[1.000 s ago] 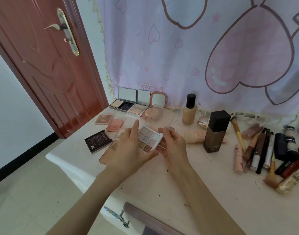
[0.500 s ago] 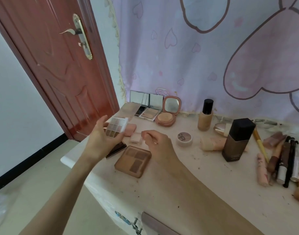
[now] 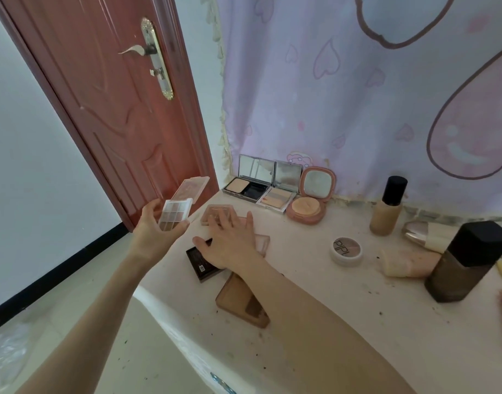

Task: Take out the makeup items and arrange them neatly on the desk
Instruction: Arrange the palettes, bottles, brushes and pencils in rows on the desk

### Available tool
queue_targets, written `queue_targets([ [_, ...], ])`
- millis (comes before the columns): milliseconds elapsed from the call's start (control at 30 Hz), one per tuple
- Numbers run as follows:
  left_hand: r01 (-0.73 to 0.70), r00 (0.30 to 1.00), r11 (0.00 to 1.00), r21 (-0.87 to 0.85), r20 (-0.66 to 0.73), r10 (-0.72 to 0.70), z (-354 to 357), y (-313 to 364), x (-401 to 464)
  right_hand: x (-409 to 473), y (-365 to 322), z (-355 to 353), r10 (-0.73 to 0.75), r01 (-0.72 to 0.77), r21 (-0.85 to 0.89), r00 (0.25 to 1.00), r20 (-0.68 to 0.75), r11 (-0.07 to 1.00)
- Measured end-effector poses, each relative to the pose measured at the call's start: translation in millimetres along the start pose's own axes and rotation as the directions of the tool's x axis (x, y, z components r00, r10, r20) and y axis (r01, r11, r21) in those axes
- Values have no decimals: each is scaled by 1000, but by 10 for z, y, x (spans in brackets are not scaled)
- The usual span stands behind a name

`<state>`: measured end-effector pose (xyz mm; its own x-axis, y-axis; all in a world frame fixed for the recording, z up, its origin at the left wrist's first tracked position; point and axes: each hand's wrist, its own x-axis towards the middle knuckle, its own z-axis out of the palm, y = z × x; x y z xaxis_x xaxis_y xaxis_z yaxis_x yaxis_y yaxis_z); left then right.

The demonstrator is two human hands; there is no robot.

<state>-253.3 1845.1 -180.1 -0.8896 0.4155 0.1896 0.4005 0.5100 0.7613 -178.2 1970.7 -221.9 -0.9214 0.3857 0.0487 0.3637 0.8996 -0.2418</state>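
Note:
My left hand (image 3: 154, 231) grips a small open eyeshadow palette (image 3: 174, 216) with a clear lid, held in the air beyond the desk's left edge. My right hand (image 3: 230, 241) lies flat with spread fingers on pink compacts (image 3: 215, 214) near the desk's left corner, its thumb touching a black palette (image 3: 200, 261). A brown palette (image 3: 238, 304) lies under my right forearm. Two open mirrored compacts (image 3: 254, 183) and a round pink powder compact (image 3: 311, 204) stand along the back.
On the white desk (image 3: 315, 322) sit a small round white jar (image 3: 346, 251), a foundation bottle with black cap (image 3: 387, 207), a tall dark bottle (image 3: 466, 263) and a lying beige tube (image 3: 406, 261). A red door (image 3: 107, 109) stands left; a pink curtain (image 3: 358, 95) hangs behind.
My left hand carried the eyeshadow palette left, off the desk's edge. My right hand let go of it, opened and came down flat on the pink compacts. The camera turned left.

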Motion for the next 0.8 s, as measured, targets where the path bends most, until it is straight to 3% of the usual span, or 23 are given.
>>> queue_targets([
  [333,-3,992,995,104,124,-10,392,43,124,-495,364,-60,-74,75,-7,997,26,997],
  [567,-36,987,997,71,161,25,690,217,340,-715,498,-139,-66,67,-13,997,46,998],
  [800,-59,968,967,248,251,-6,790,201,570,-715,498,-126,-63,63,-5,996,57,998],
])
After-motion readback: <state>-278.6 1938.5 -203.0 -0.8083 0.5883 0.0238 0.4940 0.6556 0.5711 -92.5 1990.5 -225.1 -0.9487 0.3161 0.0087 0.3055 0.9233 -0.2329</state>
